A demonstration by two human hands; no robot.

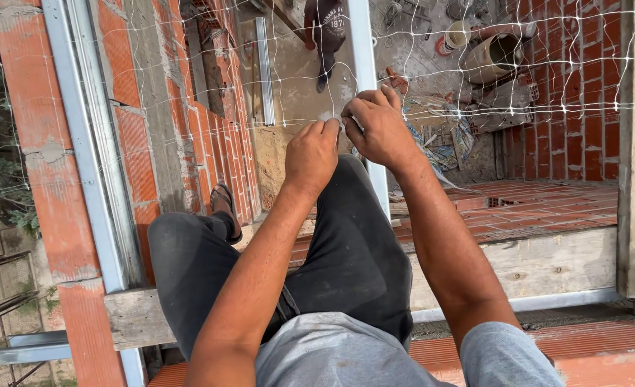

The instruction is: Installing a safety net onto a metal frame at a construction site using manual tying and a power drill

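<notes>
A white safety net (532, 79) of thin cord stretches across the view in front of me. My left hand (310, 154) is closed on a strand of the net at the centre. My right hand (378, 125) is just to its right, fingers curled and pinching the same strand. The two hands almost touch at a knot. My dark-trousered knees and a sandalled foot (225, 208) rest below the hands on a ledge high on a brick building.
A red brick wall (138, 158) with a metal rail (91, 158) runs down the left. A wooden plank (547, 261) and brick ledge lie to the right. Far below stand another person (326, 36), a large pipe (493, 56) and rubble.
</notes>
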